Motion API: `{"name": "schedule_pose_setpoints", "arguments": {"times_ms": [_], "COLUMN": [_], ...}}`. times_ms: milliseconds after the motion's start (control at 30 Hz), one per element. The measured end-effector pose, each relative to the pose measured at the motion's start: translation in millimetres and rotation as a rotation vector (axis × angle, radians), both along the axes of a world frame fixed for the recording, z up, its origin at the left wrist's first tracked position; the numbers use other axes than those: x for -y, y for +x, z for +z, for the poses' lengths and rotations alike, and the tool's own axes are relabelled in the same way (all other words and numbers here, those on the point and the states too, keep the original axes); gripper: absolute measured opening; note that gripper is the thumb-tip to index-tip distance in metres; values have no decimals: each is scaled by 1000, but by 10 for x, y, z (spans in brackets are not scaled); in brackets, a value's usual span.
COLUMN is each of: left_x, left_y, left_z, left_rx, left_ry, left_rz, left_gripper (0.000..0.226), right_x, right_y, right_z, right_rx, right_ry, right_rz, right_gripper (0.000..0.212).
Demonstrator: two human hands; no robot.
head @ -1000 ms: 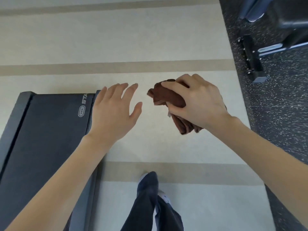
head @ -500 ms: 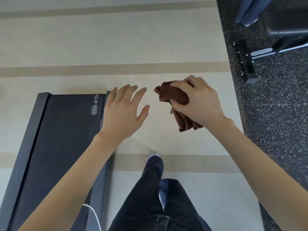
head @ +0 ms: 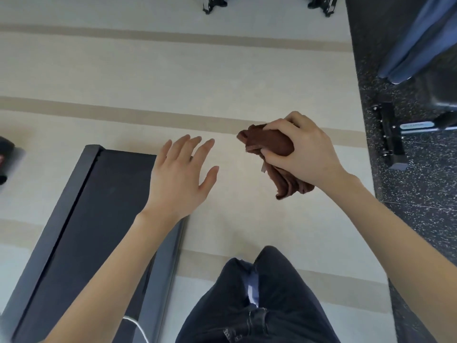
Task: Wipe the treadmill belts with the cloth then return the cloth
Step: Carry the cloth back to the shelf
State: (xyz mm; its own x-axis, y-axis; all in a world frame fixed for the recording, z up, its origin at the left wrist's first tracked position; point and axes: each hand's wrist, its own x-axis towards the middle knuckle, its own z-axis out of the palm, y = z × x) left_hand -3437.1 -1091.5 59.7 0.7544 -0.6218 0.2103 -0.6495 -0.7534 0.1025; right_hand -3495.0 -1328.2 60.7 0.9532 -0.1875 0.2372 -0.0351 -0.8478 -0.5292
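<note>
Treadmill belt (head: pixel 99 219) farther right than before, long axis near-to-far; left hand (head: pixel 181 180) relaxed, right hand (head: pixel 305 154) tight around cloth (head: pixel 268 143).

A single head-worn camera looks steeply down, close over the person's outstretched arms, at the pale floor (head: pixel 128 70) and the treadmill (head: pixel 94 219) at near left.
</note>
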Motion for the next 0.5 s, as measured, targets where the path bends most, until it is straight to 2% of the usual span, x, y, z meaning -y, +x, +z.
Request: {"name": "schedule_pose_setpoints", "arguments": {"times_ms": [233, 500], "left_x": [62, 836], "left_y": [403, 1099], "left_z": [-128, -181], "left_rx": [-37, -89], "left_ry": [43, 16], "left_rz": [114, 264], "left_gripper": [50, 52], "right_x": [233, 896], "right_y": [647, 1611], "right_z": [-86, 48], "right_rx": [-23, -32], "right_ry": [-9, -52], "right_rz": [108, 291], "right_gripper": [34, 30]}}
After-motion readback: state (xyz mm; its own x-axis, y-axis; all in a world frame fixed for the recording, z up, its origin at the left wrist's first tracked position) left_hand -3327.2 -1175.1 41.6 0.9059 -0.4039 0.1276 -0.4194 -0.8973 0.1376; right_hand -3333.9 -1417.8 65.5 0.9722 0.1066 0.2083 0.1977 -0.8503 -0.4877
